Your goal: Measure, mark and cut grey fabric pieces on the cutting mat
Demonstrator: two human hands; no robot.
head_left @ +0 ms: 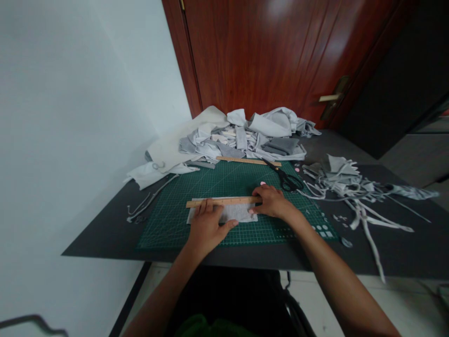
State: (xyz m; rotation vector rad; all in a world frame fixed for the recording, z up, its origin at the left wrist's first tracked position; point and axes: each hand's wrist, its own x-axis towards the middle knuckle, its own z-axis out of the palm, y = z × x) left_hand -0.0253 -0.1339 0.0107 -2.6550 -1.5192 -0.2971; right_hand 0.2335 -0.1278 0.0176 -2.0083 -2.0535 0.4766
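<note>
A small piece of pale grey cloth (240,213) lies flat near the front of a green cutting mat (168,229), its long side running crosswise. Along its far edge rests a wooden ruler (236,201), its left end reaching a little past the cloth. The person's left hand (206,227) is loosely open, palm down, its fingertips pressed on the ruler and its thumb stretched out over the cloth; it is not closed around anything. The right hand (271,202) is half curled at the ruler's right end, thumb down by the cloth's right edge; from where I stand, I can't tell whether it pinches the ruler or merely presses it.

Beyond the hands, black-handled scissors (290,181) lie towards the mat's far right, their blades meeting a second wooden ruler (242,160) that lies along the back of the mat. Behind that, a heap of white and grey fabric (210,140) sprawls across the dark table (101,238). On the right sits a tangle of scraps (338,173) and pale strips (372,238); thinner cords (157,196) lie on the left. A reddish wooden door (252,51) stands behind it all, beside a white wall (84,107).
</note>
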